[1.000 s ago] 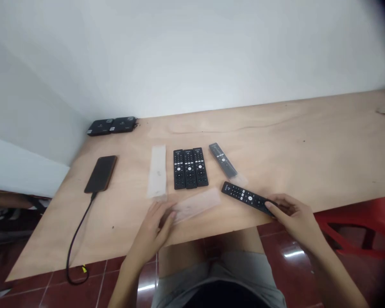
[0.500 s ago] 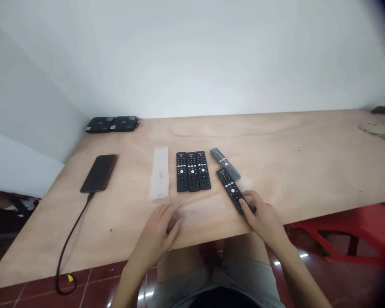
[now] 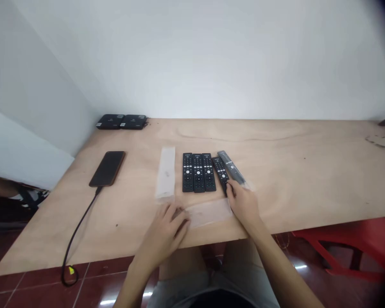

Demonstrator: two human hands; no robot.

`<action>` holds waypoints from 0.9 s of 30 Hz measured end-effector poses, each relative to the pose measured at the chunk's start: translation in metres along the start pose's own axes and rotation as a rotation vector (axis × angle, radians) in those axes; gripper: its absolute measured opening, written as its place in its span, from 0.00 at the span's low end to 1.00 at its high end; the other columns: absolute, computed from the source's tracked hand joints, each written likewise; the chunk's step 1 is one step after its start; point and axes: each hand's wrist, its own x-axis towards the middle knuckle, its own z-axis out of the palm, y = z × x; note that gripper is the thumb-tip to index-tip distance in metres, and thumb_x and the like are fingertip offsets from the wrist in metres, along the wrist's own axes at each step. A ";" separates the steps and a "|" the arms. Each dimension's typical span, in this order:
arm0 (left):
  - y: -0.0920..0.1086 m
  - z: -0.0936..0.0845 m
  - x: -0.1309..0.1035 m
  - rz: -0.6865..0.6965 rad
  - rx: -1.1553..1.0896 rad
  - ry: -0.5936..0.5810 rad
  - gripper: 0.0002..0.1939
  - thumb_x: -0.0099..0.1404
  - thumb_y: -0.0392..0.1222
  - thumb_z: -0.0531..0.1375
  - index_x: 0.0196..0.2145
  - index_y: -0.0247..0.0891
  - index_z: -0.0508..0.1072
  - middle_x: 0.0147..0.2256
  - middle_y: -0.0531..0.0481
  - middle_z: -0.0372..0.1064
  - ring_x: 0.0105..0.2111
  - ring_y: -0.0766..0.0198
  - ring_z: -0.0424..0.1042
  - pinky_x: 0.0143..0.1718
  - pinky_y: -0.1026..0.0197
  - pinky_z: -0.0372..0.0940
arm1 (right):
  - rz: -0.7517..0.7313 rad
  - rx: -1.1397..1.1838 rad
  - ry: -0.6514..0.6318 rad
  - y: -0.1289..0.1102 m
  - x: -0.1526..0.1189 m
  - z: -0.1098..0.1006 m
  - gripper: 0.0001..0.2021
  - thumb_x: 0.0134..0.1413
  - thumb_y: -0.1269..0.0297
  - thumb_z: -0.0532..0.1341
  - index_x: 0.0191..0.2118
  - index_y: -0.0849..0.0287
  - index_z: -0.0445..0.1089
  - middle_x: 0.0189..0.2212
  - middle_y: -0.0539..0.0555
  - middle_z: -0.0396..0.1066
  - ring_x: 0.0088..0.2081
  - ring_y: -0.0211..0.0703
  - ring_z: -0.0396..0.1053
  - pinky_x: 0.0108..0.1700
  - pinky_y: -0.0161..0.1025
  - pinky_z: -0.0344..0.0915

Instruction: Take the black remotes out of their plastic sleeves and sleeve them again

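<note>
Three black remotes (image 3: 198,173) stand side by side on the wooden table. Just right of them lies a fourth black remote (image 3: 220,171), tilted, its lower end gripped by my right hand (image 3: 242,201). A remote in a clear sleeve (image 3: 232,167) slants beside it, touching or slightly under it. My left hand (image 3: 170,224) rests on the table with bent, spread fingers at the left end of a flat translucent sleeve (image 3: 210,212). Another such sleeve (image 3: 166,173) lies upright to the left of the three remotes.
A phone (image 3: 108,168) with a black cable lies at the left. Two black boxes (image 3: 133,122) sit at the back left by the wall. A red stool (image 3: 356,239) stands beyond the front edge at right, and a beige item (image 3: 383,142) lies far right.
My right hand has moved the fourth remote left and away from me, close to the row of three. My left hand stays near the sleeve's end. The view has shifted slightly.
</note>
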 end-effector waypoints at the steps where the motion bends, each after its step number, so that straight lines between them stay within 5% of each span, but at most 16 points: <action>1: 0.000 0.000 0.000 0.006 0.011 -0.005 0.06 0.78 0.36 0.59 0.46 0.42 0.76 0.49 0.42 0.71 0.51 0.47 0.68 0.54 0.42 0.68 | 0.007 0.016 -0.002 -0.001 0.004 0.001 0.18 0.75 0.59 0.54 0.53 0.56 0.82 0.36 0.62 0.85 0.32 0.56 0.80 0.38 0.45 0.68; 5: 0.000 0.001 0.000 0.008 0.020 -0.005 0.06 0.78 0.36 0.59 0.47 0.42 0.76 0.50 0.41 0.70 0.51 0.46 0.67 0.54 0.41 0.68 | 0.002 0.100 -0.008 -0.006 0.015 -0.006 0.19 0.76 0.60 0.53 0.58 0.55 0.79 0.43 0.60 0.85 0.38 0.56 0.82 0.41 0.46 0.72; 10: 0.003 -0.003 0.003 0.021 0.009 -0.033 0.06 0.78 0.37 0.59 0.47 0.43 0.76 0.50 0.42 0.71 0.51 0.47 0.68 0.54 0.42 0.67 | 0.047 0.359 0.113 -0.028 -0.008 -0.029 0.19 0.78 0.53 0.55 0.59 0.55 0.77 0.30 0.55 0.79 0.29 0.50 0.75 0.36 0.44 0.71; 15: 0.003 -0.003 0.002 0.022 -0.009 -0.059 0.07 0.80 0.39 0.58 0.49 0.43 0.76 0.52 0.42 0.71 0.51 0.47 0.68 0.54 0.42 0.67 | -0.251 0.455 -0.250 -0.049 -0.042 -0.021 0.24 0.77 0.61 0.55 0.72 0.51 0.67 0.38 0.55 0.82 0.38 0.52 0.80 0.44 0.46 0.76; 20: -0.007 -0.003 -0.011 -0.068 -0.024 0.091 0.07 0.81 0.38 0.58 0.48 0.42 0.76 0.52 0.42 0.72 0.53 0.48 0.70 0.56 0.45 0.68 | -0.210 0.312 -0.184 -0.025 -0.051 -0.002 0.22 0.76 0.65 0.55 0.70 0.57 0.69 0.44 0.60 0.84 0.42 0.57 0.81 0.47 0.51 0.78; 27: -0.024 -0.008 -0.029 -0.210 0.008 0.186 0.12 0.78 0.47 0.63 0.56 0.46 0.76 0.54 0.43 0.74 0.55 0.46 0.71 0.57 0.43 0.70 | -0.238 0.157 -0.119 0.009 -0.059 -0.012 0.21 0.78 0.64 0.54 0.70 0.56 0.68 0.49 0.62 0.82 0.48 0.60 0.81 0.51 0.55 0.79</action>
